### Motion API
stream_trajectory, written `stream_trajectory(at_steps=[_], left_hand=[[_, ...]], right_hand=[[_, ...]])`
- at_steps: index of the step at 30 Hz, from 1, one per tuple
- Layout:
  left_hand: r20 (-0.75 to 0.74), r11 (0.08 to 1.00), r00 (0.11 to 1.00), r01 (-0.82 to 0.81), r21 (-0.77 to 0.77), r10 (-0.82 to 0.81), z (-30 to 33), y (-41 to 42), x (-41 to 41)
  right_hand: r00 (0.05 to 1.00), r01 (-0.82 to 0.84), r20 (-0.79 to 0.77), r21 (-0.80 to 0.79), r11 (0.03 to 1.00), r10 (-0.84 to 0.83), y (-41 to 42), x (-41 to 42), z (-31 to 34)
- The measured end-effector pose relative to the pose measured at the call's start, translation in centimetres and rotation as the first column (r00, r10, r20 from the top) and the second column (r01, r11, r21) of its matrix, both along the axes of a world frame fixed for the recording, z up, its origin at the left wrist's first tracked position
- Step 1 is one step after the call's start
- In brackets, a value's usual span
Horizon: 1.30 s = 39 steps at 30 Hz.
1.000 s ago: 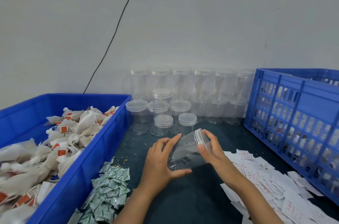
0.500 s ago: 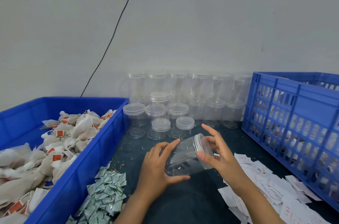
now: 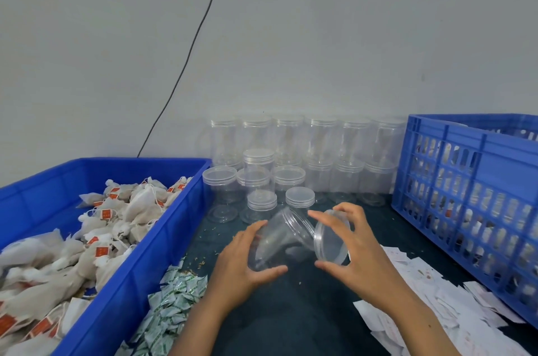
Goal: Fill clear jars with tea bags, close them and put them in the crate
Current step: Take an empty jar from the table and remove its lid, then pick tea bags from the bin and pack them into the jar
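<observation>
The jar (image 3: pixel 276 242) lies tilted above the dark table (image 3: pixel 291 320), its long axis running from lower left to upper right, with the open threaded mouth pointing up and to the right and its base toward the lower left. The left hand (image 3: pixel 247 265) grips the jar's base end, fingers curled over the top and thumb under it. Just beside the jar's mouth, slightly apart from it, the lid (image 3: pixel 332 239) stands on edge with its hollow side facing the mouth; the right hand (image 3: pixel 358 248) holds it by the rim, fingers spread round the top and thumb at the bottom. Behind the jar stand rows of empty jars (image 3: pixel 291 163) against the wall. Left of the jar sits a blue bin (image 3: pixel 122 291) of tea bags (image 3: pixel 116 221), with green-and-white packets (image 3: pixel 171 306) beside it. Right of the jar lie white paper slips (image 3: pixel 431 297) and the blue crate (image 3: pixel 471 198).
</observation>
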<state>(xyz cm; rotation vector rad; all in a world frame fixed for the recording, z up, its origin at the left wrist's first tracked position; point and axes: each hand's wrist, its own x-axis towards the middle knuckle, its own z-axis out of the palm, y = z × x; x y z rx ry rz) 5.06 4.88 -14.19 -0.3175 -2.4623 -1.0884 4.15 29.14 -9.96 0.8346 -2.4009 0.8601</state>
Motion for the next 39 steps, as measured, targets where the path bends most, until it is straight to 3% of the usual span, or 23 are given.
stream_trajectory(at_steps=[2,4,8,12,18,26,32,36,39], left_hand=[[0.085,0.989,0.996,-0.039,0.142,0.027,-0.4,0.0,0.0],[0.173,0.971,0.985,-0.025,0.238,-0.017,-0.6,-0.1,-0.1],[0.292,0.951,0.942,0.074,0.301,-0.165,-0.8,-0.2,-0.4],[0.318,0.939,0.926,0.093,0.331,-0.204,-0.5,-0.1,-0.4],[0.387,0.918,0.894,0.063,0.391,-0.225,0.2,-0.2,-0.4],[0.512,0.909,0.829,-0.011,0.417,-0.225,1.5,0.0,0.0],[0.643,0.956,0.749,-0.042,0.289,-0.162,3.5,0.1,0.6],[0.735,0.998,0.676,-0.064,-0.003,0.046,5.4,-0.4,1.4],[0.712,0.970,0.661,-0.114,-0.217,0.237,7.9,-0.8,1.4]], right_hand=[[0.995,0.058,0.093,-0.250,0.967,-0.036,-0.6,-0.4,-1.0],[0.981,0.117,0.185,-0.357,0.927,-0.053,-0.9,-0.8,-1.8],[0.950,0.176,0.301,-0.298,0.938,-0.082,-1.1,-1.4,-3.3],[0.918,0.183,0.384,-0.194,0.964,-0.097,-1.1,-1.5,-4.1],[0.895,0.219,0.366,0.136,0.966,-0.255,-1.2,-1.7,-5.4],[0.896,0.261,0.328,0.158,0.952,-0.300,-2.5,-1.3,-5.3],[0.874,0.238,0.395,0.158,0.958,-0.282,-2.7,-0.9,-4.8],[0.838,0.232,0.467,0.166,0.958,-0.284,-2.7,-1.2,-5.0],[0.828,0.286,0.501,0.010,0.958,-0.252,-3.2,-1.7,-5.5]])
